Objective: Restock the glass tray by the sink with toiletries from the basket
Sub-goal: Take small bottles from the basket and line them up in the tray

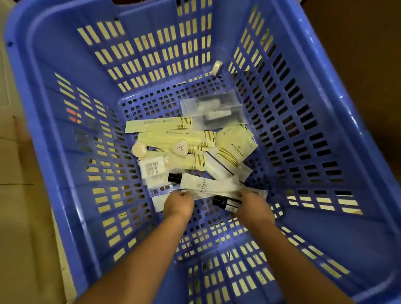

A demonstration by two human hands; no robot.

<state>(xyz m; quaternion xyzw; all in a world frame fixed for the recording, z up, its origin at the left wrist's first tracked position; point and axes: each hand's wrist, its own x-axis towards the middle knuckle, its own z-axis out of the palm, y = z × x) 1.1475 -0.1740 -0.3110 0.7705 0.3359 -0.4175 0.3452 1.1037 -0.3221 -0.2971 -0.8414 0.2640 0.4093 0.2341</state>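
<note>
Blue slotted plastic basket: on its floor lie long cream paper sachets, a round wrapped soap and a white black-capped tube.
Left hand: fingers curled down beside the tube; grip cannot be told.
Right hand: grip clasps a small dark-capped bottle.

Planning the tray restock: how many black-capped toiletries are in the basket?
2. One white tube lies in the pile just beyond the left hand; one darker bottle sits against the right hand. More may be hidden under the packets.
</note>
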